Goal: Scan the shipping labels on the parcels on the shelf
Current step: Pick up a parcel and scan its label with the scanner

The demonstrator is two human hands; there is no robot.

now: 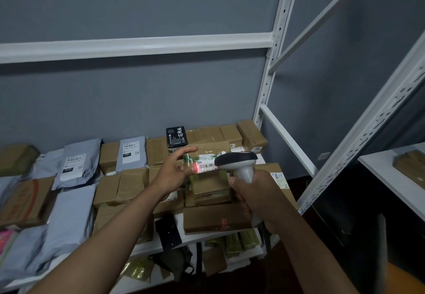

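Right hand point(257, 198) is gripping one grey-and-white pistol-grip barcode scanner point(239, 163), fingers curled tight round its handle, head pointing toward 11 o'clock. Left hand point(173, 170) is hovering with fingers relaxed and spread, holding nothing, at 9 o'clock of one tape-wrapped cardboard parcel point(208, 178); whether it is touching the parcel is unclear. One red scan dot is glowing on the parcel's white barcode label point(204, 164). One black printed box point(176, 136) is sitting at 12 o'clock on the white metal shelf point(138, 48). Two grey poly mailers point(77, 163) with labels are lying at 9 o'clock.
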